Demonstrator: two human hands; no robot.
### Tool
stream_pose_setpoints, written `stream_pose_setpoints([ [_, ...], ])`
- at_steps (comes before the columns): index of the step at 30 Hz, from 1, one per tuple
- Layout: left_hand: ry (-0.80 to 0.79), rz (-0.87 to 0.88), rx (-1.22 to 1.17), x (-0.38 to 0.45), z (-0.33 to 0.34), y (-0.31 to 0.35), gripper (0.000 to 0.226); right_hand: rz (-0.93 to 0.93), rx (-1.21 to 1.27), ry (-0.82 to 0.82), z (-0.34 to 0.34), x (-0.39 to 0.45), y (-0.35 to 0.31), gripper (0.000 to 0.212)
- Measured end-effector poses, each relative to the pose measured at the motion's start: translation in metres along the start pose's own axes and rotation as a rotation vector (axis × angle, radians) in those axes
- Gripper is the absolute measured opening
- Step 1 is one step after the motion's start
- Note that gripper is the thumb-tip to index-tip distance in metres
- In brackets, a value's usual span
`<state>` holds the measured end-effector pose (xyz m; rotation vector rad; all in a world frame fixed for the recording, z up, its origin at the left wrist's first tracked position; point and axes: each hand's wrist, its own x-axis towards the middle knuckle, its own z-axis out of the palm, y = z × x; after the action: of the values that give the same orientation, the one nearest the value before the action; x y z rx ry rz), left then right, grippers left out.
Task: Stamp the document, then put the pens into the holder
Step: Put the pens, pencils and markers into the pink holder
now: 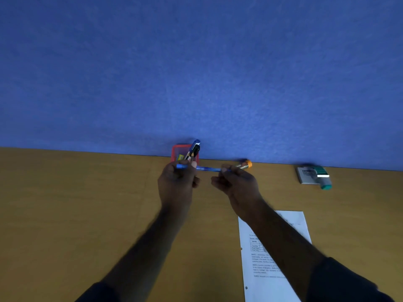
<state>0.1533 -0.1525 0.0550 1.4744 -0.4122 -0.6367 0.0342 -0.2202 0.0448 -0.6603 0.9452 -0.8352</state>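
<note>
Red holder (pixel 177 151) backs against blue partition (pixel 196 73), pens (pixel 194 150) crowding its right side; left desk (pixel 65 203) open.

A wooden bench (pixel 76 214) in a warm brown tone fills the lower half of the view, its grain running faintly across the surface. Behind it rises a blue felt-like partition (pixel 196 62), plain and evenly textured, meeting the bench along a straight line that tilts slightly down toward the right. Against that line, right of centre, lies a small cylindrical object with an orange cap (pixel 245 164), blurred, its body brownish and hard to make out, tipped on its side, casting a soft shadow on the partition just behind it
</note>
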Motion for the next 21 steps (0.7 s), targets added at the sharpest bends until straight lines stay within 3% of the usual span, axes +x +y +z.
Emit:
stream_pose_setpoints([
  [3,-0.016,0.060,0.036,0.019,-0.006,0.020,0.012,-0.009,-0.193,0.077,0.000,0.001,0.005,0.017],
  [8,-0.037,0.351,0.502,0.065,-0.029,0.046,0.017,-0.098,-0.430,0.278,-0.022,0.020,0.007,0.029],
  [11,-0.071,0.471,0.680,0.076,-0.033,0.059,0.017,-0.134,-0.591,0.332,-0.037,0.027,0.013,0.023],
  [15,-0.133,0.513,0.855,0.080,-0.028,0.054,0.021,-0.134,-0.664,0.386,-0.048,0.034,0.019,0.027],
  [21,-0.296,0.408,1.053,0.079,-0.021,0.020,0.022,-0.208,-0.841,0.362,-0.052,0.038,0.013,0.021],
])
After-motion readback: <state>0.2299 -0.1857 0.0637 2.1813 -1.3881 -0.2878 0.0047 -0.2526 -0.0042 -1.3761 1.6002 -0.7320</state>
